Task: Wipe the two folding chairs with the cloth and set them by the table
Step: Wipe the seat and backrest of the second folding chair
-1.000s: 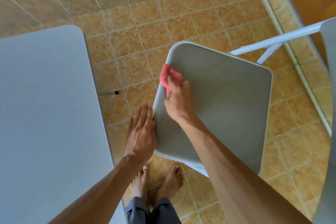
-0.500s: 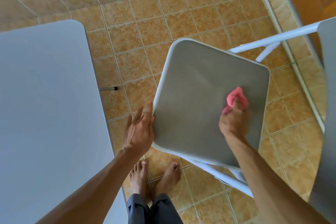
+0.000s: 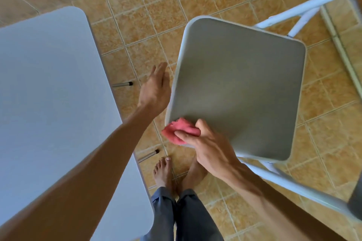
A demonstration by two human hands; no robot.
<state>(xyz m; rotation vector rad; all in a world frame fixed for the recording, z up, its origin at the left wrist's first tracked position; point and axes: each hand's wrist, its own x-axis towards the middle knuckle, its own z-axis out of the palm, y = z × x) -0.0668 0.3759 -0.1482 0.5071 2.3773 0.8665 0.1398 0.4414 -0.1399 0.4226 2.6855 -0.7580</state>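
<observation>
Right hand [image 3: 207, 145]: fingers and thumb clamped on pink cloth [image 3: 181, 130], pressed at near-left corner of chair seat [image 3: 235, 88].
Left hand [image 3: 156, 88]: fingers straight, together, beside seat's left edge; contact unclear.
Table [image 3: 49, 94]: left of chair seat.
</observation>
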